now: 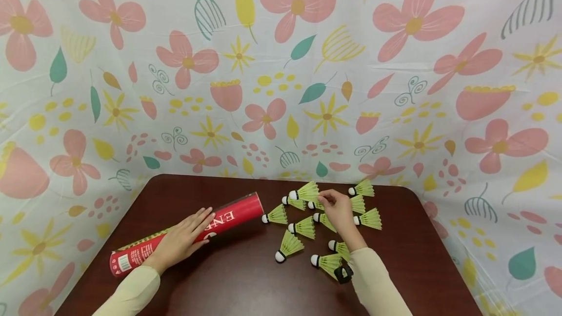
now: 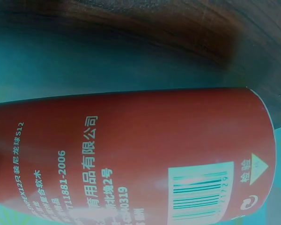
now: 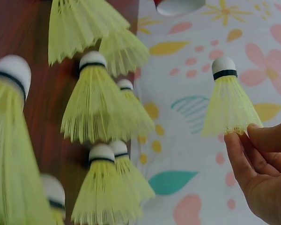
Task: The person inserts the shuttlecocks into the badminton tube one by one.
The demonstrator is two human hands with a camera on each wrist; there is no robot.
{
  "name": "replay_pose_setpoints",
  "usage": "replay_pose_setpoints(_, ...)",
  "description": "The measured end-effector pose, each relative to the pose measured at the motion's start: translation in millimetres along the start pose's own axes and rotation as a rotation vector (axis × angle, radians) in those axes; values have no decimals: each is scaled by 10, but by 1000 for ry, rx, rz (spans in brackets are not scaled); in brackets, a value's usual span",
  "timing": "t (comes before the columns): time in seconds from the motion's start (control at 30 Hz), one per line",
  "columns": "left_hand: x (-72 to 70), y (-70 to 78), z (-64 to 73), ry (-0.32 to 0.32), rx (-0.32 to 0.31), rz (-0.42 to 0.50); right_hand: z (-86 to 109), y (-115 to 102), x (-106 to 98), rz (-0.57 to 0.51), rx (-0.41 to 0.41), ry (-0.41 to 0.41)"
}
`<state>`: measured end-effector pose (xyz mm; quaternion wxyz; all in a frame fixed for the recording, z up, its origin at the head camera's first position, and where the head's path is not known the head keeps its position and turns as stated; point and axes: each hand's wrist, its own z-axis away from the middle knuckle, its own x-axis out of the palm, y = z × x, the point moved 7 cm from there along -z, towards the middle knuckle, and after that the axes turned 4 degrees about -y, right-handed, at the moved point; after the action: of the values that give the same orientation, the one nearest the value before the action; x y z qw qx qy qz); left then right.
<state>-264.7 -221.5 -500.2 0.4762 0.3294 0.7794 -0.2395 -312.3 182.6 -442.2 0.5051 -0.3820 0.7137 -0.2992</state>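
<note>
Right hand (image 1: 340, 211) pinches a yellow shuttlecock (image 1: 306, 191), grip closed; toward 9 o'clock, left hand (image 1: 182, 238), fingers straight, rests on a red shuttlecock tube (image 1: 239, 210).

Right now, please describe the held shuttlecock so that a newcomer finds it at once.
On the brown table, right of the red tube, lie yellow-green shuttlecocks. Above them, the right hand pinches the wanted shuttlecock by its skirt. Unlike its neighbours, it is held up in the air.

Head view: forward, down over table (image 1: 237, 282); 2 wrist views close (left shares tube (image 2: 131, 150), right shuttlecocks (image 3: 91, 105)).
</note>
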Motion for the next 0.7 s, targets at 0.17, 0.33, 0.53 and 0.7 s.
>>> replay_pose_setpoints(0.17,19,-1,-8,3,20,-7,-41,-59,237,-33,-19,-28)
replay_pose_setpoints(0.33,5,-2,-34,13,32,-3,-66,-119,453,-55,-35,-59)
replay_pose_setpoints(0.53,3,7,-70,11,47,1,-36,-175,645,-69,-41,-108)
replay_pose_setpoints(0.7,-2,3,-70,19,52,-6,-1,-230,772,-64,-67,-124)
